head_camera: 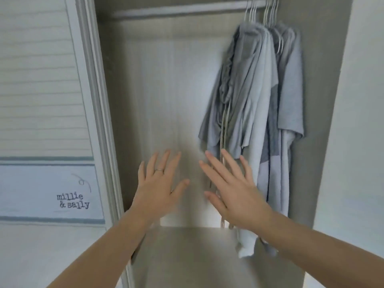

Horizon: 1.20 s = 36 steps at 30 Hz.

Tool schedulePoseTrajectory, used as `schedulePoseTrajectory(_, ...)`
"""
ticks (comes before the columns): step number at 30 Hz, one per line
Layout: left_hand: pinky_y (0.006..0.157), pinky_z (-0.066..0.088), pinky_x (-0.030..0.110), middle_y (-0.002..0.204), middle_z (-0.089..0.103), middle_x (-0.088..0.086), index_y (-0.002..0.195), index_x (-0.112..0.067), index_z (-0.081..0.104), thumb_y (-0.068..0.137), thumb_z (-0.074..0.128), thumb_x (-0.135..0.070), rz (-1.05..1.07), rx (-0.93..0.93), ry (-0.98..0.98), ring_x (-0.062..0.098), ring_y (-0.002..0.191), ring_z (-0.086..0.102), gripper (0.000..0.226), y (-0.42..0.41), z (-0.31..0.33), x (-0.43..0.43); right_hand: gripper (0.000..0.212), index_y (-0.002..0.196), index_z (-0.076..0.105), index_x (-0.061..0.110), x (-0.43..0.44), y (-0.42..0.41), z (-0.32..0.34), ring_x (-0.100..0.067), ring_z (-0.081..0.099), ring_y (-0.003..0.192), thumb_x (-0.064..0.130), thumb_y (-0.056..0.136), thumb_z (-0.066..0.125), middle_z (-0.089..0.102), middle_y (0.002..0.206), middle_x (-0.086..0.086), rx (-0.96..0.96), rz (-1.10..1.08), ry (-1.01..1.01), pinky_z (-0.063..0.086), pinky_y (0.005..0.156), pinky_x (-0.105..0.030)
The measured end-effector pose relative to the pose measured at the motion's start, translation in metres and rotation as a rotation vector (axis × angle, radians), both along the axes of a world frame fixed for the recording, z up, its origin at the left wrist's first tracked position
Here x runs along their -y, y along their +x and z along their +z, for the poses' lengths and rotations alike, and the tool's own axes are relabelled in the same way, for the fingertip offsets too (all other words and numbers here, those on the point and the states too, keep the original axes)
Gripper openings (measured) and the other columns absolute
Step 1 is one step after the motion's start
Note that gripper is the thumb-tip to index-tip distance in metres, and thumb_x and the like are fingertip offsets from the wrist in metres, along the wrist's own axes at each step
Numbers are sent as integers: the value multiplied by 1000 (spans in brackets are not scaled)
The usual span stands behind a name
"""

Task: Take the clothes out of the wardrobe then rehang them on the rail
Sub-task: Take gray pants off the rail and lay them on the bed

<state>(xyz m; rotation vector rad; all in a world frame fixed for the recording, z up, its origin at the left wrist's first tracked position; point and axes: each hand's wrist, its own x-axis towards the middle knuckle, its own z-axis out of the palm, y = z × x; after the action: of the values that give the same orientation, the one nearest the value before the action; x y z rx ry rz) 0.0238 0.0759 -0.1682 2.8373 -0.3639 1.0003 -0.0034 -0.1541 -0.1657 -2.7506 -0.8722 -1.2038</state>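
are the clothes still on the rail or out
On the rail: the grey clothes hang from hangers at the rail's right end; both hands are empty.

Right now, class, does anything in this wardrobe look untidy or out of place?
Yes. The clothes are all bunched at the right end of the rail, the rest bare. One garment's hem sags onto the shelf.

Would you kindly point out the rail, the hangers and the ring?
rail (pixel 178 11), head view, its bare middle stretch.
hangers (pixel 268 14), head view, their wire necks below the rail.
ring (pixel 159 170), head view, band on a left-hand finger.
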Motion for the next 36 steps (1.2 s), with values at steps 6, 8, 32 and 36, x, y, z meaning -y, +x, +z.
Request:
schedulePoseTrajectory(6,122,-1,51,167,-8,-8,157,-40,-6,84,-3,-75,-29,183,55,21,152,-14,80,68,91,12,63,157,20,27,13,42,102,-25,1,152,54,100,30,8,165,7,215,-56,-48,10,118,-61)
schedulePoseTrajectory(8,122,-2,50,166,-9,-9,156,-42,-9,88,3,-76,-64,225,53,20,152,-14,76,93,114,17,63,157,20,27,18,53,132,-24,-1,152,54,100,28,8,165,8,262,-85,-54,5,119,-58)
schedulePoseTrajectory(32,119,10,47,166,9,-7,156,-38,10,94,32,-69,-509,150,-385,20,152,2,73,408,287,155,51,142,39,28,72,191,321,-22,43,124,42,94,42,54,134,9,465,-717,-110,27,98,-40)
schedulePoseTrajectory(36,117,17,49,165,13,-8,157,-35,12,94,34,-69,-602,140,-454,23,151,9,75,443,313,176,42,133,45,25,70,218,336,-25,47,109,37,93,40,59,118,6,489,-850,-163,30,86,-38)
